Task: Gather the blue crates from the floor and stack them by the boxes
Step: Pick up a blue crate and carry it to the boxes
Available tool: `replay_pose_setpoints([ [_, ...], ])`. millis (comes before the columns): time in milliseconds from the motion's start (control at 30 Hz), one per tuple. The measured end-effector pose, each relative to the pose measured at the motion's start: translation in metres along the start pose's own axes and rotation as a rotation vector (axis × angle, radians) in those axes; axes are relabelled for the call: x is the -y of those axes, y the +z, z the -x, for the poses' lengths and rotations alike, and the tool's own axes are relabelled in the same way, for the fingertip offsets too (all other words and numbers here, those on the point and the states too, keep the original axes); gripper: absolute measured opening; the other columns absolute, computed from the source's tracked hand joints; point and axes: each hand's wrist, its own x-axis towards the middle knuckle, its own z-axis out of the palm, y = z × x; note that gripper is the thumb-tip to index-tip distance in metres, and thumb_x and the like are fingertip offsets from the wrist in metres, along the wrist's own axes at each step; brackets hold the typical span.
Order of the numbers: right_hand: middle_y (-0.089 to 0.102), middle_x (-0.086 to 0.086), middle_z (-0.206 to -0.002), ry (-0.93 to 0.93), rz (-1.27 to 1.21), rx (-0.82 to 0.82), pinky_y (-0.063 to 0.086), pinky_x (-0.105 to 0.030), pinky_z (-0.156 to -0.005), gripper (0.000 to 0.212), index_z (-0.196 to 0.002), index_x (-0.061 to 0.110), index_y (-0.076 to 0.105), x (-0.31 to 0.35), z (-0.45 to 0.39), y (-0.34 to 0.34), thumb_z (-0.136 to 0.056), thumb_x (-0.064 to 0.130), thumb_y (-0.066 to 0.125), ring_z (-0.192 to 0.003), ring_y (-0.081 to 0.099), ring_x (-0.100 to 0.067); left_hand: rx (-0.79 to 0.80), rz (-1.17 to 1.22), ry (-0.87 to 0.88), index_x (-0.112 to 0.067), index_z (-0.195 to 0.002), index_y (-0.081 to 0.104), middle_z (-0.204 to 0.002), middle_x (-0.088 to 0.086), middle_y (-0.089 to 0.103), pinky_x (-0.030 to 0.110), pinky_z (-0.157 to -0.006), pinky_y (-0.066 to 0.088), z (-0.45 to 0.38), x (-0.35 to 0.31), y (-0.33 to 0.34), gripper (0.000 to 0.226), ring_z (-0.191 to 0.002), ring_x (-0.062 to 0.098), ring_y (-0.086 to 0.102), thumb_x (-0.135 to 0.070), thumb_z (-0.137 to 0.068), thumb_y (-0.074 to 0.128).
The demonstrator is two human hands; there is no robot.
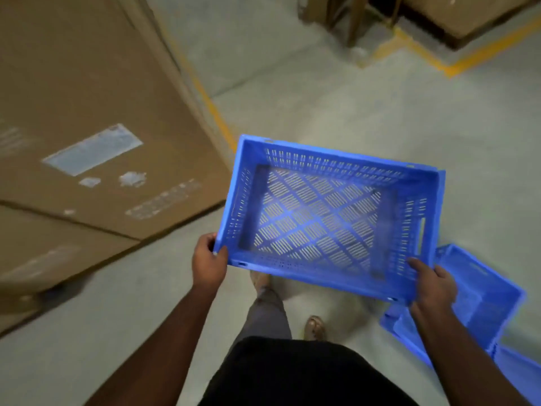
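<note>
I hold an empty blue crate (pixel 328 213) with slotted walls and floor in the air in front of me, open side up. My left hand (pixel 208 259) grips its near left corner. My right hand (pixel 433 284) grips its near right corner, fingers inside the wall. Another blue crate (pixel 480 300) lies on the floor at the lower right, partly hidden behind my right arm. The large cardboard boxes (pixel 87 127) stand to my left.
Grey concrete floor with yellow painted lines (pixel 216 112) running past the boxes and at the upper right. A wooden pallet with a cardboard box (pixel 456 16) sits at the top right. My feet (pixel 314 326) are below the held crate.
</note>
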Motion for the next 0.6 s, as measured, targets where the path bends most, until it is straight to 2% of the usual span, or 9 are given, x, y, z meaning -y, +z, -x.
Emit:
replay_pose_setpoints([
  [67,0.055,-0.005,-0.068,-0.024,0.036,0.077,0.044,-0.033,-0.059,0.016,-0.081,0.017,0.066,0.001,0.039,-0.009,-0.075,0.020,0.081,-0.058,0.047,-0.014,-0.073,0.025,-0.067,-0.009,-0.107,0.063,-0.100,0.007,0.068,0.033,-0.084,0.047,0.041,0.030,-0.042,0.035,-0.091,0.022,0.063,0.010,-0.079,0.068],
  [133,0.057,-0.006,-0.068,-0.038,0.081,0.171,0.047,-0.030,-0.056,0.016,-0.076,0.016,0.066,-0.005,0.077,-0.015,-0.075,0.022,0.080,-0.060,0.050,-0.019,-0.152,0.054,-0.133,-0.012,-0.106,0.062,-0.098,0.007,0.068,0.035,-0.083,0.048,0.079,0.060,-0.075,0.037,-0.090,0.024,0.064,0.010,-0.076,0.069],
  [267,0.057,-0.005,-0.065,-0.075,0.153,0.309,0.045,-0.042,-0.064,0.026,-0.069,0.014,0.066,-0.042,0.128,-0.023,-0.059,0.034,0.078,-0.066,0.050,-0.020,-0.298,0.123,-0.299,-0.014,-0.105,0.063,-0.095,0.008,0.068,0.035,-0.079,0.048,0.167,0.124,-0.130,0.035,-0.088,0.029,0.066,0.003,-0.075,0.067],
  [367,0.052,-0.008,-0.065,-0.116,0.199,0.360,0.041,-0.042,-0.063,0.017,-0.065,0.012,0.062,-0.071,0.180,-0.033,-0.069,0.024,0.075,-0.066,0.047,-0.020,-0.384,0.206,-0.316,-0.018,-0.100,0.061,-0.091,0.009,0.069,0.038,-0.078,0.049,0.238,0.170,-0.170,0.034,-0.084,0.031,0.066,-0.016,-0.066,0.058],
  [433,0.051,-0.014,-0.068,-0.156,0.232,0.397,0.040,-0.039,-0.059,0.014,-0.066,0.010,0.062,-0.092,0.223,-0.047,-0.071,0.019,0.071,-0.067,0.045,-0.021,-0.427,0.233,-0.337,-0.018,-0.100,0.062,-0.091,0.009,0.069,0.038,-0.077,0.048,0.288,0.205,-0.196,0.038,-0.085,0.032,0.065,-0.018,-0.064,0.054],
  [533,0.049,-0.015,-0.068,-0.228,0.268,0.453,0.035,-0.028,-0.046,0.015,-0.073,0.001,0.063,-0.129,0.289,-0.072,-0.072,0.013,0.072,-0.051,0.040,-0.014,-0.495,0.210,-0.380,-0.013,-0.103,0.064,-0.092,0.009,0.068,0.036,-0.077,0.045,0.362,0.262,-0.242,0.041,-0.085,0.030,0.064,-0.020,-0.064,0.056],
  [600,0.049,-0.012,-0.063,-0.247,0.291,0.487,0.036,-0.027,-0.046,0.015,-0.074,0.000,0.064,-0.156,0.333,-0.087,-0.069,0.012,0.072,-0.040,0.037,-0.006,-0.511,0.176,-0.410,-0.011,-0.106,0.066,-0.094,0.008,0.068,0.035,-0.078,0.043,0.412,0.299,-0.275,0.036,-0.086,0.028,0.063,-0.013,-0.070,0.065],
])
